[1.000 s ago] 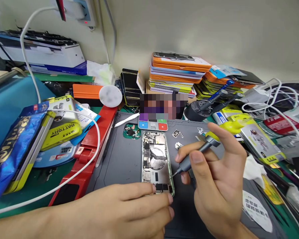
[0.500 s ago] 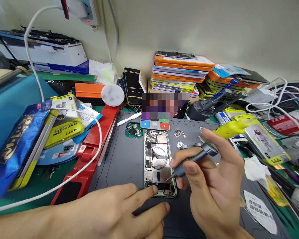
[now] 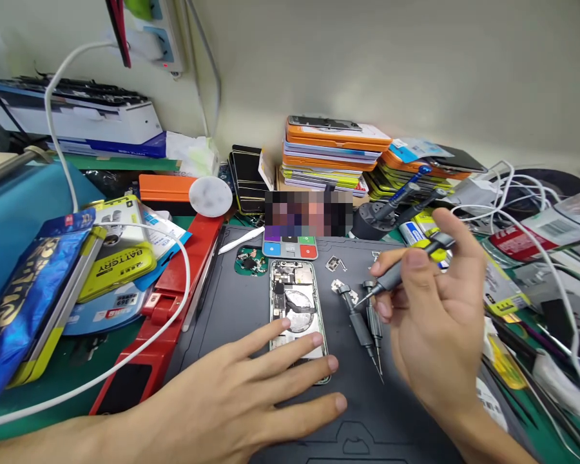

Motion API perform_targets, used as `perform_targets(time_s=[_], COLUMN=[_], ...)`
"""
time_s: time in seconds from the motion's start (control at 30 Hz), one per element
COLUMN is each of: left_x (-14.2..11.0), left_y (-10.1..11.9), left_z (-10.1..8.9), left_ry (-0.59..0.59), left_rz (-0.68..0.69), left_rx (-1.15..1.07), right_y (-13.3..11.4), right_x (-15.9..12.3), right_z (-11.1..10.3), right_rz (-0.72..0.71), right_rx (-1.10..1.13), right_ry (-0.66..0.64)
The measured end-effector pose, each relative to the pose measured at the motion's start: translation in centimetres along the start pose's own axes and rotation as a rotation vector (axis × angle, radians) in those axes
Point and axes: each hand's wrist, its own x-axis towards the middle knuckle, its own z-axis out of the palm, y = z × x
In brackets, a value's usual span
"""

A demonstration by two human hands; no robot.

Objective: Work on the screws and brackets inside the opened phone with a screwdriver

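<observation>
An opened phone [image 3: 314, 299] lies face up on the grey mat, its circuit board, round coil area and metal plates bare. My left hand [image 3: 265, 380] spreads its fingers flat over the phone's lower half and hides much of it. Off to the phone's right, my right hand [image 3: 435, 309] grips a grey screwdriver [image 3: 391, 278], its thin tip pointing down and left, apart from the phone. Below that tip, two more screwdrivers [image 3: 360, 327] lie side by side on the mat. Small metal brackets [image 3: 337, 263] rest just beyond them.
A red clamp-like fixture [image 3: 169, 303] and battery packs [image 3: 118, 270] crowd the left. At the back stand stacked orange boxes [image 3: 338, 138] and a black tool holder [image 3: 367, 221]. White cables [image 3: 560, 290] and tweezers clutter the right. A white cable [image 3: 186, 283] loops over the left side.
My right hand has lifted the screwdriver away from the phone's lower right edge, to the right and up. My left hand has spread its fingers farther over the phone.
</observation>
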Motion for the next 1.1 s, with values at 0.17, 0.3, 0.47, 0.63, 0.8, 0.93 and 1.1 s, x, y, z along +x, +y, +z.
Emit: perform_targets(time_s=[0.17,0.3,0.47,0.63,0.8,0.93,1.1], left_x=[0.3,0.5,0.5,0.0,-0.1,-0.1,-0.2], left_y=[-0.3,-0.4,0.2,0.6,0.3,0.3,0.3], left_z=[0.4,0.4,0.6,1.4,1.8,2.0,2.0], left_ry=[0.028,0.09,0.236,0.28,0.31,0.294,0.265], left_rz=[-0.002,-0.017,-0.08,-0.254,-0.533,-0.624,-0.584], left_rx=[-0.021,-0.047,-0.025,0.166,0.234,0.239,0.186], right_y=[0.1,0.5,1.4,1.8,2.2,2.6,2.4], right_x=[-1.1,-2.6,-3.3,-3.6,-3.7,-4.0,-3.7], right_z=[0.3,0.4,0.0,0.0,-0.5,-0.7,-0.6], right_rz=[0.067,-0.129,-0.277,-0.485,-0.593,-0.605,-0.635], right_rx=[-0.012,-0.083,-0.222,-0.408,-0.493,-0.529,-0.525], right_ry=[-0.066,-0.178,-0.259,-0.317,-0.438,-0.492,-0.528])
